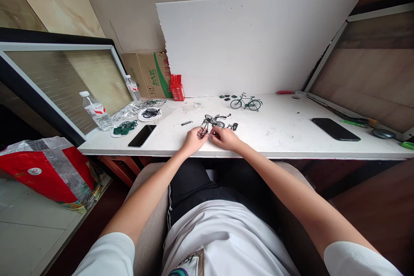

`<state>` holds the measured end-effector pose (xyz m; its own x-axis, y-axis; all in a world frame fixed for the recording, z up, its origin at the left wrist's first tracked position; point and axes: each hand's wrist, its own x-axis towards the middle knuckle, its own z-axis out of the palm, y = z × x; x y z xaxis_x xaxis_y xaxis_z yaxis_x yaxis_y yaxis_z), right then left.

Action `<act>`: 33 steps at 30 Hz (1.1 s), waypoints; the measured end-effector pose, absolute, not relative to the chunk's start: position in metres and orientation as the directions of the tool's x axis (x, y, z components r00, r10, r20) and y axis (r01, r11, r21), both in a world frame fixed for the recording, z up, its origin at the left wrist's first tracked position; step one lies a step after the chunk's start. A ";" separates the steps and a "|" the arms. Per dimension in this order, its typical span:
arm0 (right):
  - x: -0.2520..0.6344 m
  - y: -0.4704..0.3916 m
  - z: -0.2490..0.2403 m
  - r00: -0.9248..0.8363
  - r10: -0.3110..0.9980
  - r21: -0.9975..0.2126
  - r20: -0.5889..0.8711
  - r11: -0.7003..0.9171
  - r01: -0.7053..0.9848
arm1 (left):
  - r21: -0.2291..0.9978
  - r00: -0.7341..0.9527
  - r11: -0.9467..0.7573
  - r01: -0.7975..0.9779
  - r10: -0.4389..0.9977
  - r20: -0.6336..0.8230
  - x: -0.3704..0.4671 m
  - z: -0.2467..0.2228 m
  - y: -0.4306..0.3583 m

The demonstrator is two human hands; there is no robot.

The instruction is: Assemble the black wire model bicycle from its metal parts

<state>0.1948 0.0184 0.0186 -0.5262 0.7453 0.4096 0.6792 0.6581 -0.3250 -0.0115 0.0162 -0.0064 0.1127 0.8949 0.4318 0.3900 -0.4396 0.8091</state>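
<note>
My left hand (194,141) is closed in a pinch on a thin black model bicycle frame (204,128), held just above the white table near its front edge. Close beside it, my right hand (227,139) has its thumb and fingers pinched together at the frame's right side; what lies between these fingertips is too small to make out. Just beyond the hands lie small model wheels (220,124) and other dark bicycle parts (224,116), partly overlapping the frame in view. Small black pieces (233,127) rest to the right of them.
A finished-looking green model bicycle (246,102) stands farther back on the white table (274,133). Phones (142,136) (335,129) lie at both sides. To the left are water bottles (97,112), green parts (125,127) and a white dish (149,114) with black parts.
</note>
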 end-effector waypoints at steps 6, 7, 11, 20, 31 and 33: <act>0.195 0.017 0.020 -0.525 0.752 -0.320 0.398 0.650 0.689 | 0.835 0.103 -0.416 0.361 0.907 0.408 -0.012 -0.006 0.018; 0.195 0.017 0.020 -0.523 0.755 -0.322 0.396 0.647 0.691 | 0.838 0.101 -0.415 0.354 0.908 0.407 -0.013 -0.007 0.018; 0.195 0.016 0.021 -0.520 0.758 -0.330 0.395 0.645 0.690 | 0.861 0.085 -0.401 0.314 0.915 0.395 -0.013 -0.008 0.020; 0.196 0.016 0.022 -0.517 0.752 -0.353 0.409 0.653 0.670 | 0.880 0.071 -0.391 0.270 0.919 0.387 -0.011 -0.007 0.020; 0.195 0.017 0.020 -0.514 0.748 -0.341 0.420 0.655 0.675 | 0.878 0.069 -0.385 0.284 0.921 0.382 -0.012 -0.006 0.019; 0.195 0.017 0.021 -0.513 0.752 -0.334 0.414 0.650 0.682 | 0.878 0.069 -0.388 0.281 0.920 0.385 -0.011 -0.006 0.019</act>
<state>0.1950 0.0165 0.0209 -0.5129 0.7518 0.4144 0.6825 0.6500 -0.3343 -0.0115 0.0186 -0.0059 0.0687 0.9203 0.3852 0.2813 -0.3883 0.8776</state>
